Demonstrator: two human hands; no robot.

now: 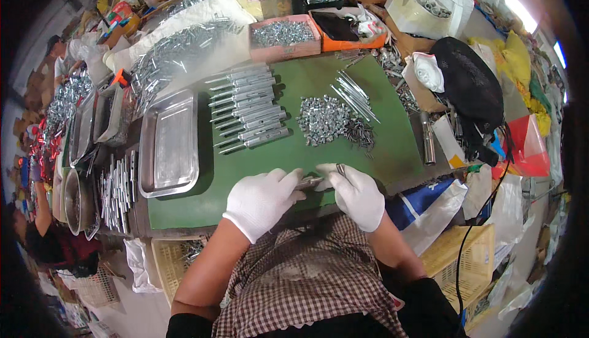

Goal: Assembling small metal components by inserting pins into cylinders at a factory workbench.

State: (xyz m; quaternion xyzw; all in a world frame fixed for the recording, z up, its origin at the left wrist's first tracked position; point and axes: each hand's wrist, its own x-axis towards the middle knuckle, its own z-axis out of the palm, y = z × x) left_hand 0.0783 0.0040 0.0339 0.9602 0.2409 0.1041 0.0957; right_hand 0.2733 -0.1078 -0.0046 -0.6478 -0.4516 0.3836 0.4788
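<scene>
White knit gloves cover both of my hands at the near edge of the green mat. My left hand is closed around a silver metal cylinder, whose end points toward my right hand. Close beside it, my right hand pinches a small metal piece; its exact kind is hard to make out. Beyond my hands lie a heap of small silver metal fittings, a pile of dark small pins and several thin metal rods. Pointed metal cylinders rest in a row to the left.
A steel tray stands at the mat's left, with loose metal tubes beside it. At the back are a pink bin of small parts and an orange bin. A black cable hangs at right. Other people work at far left.
</scene>
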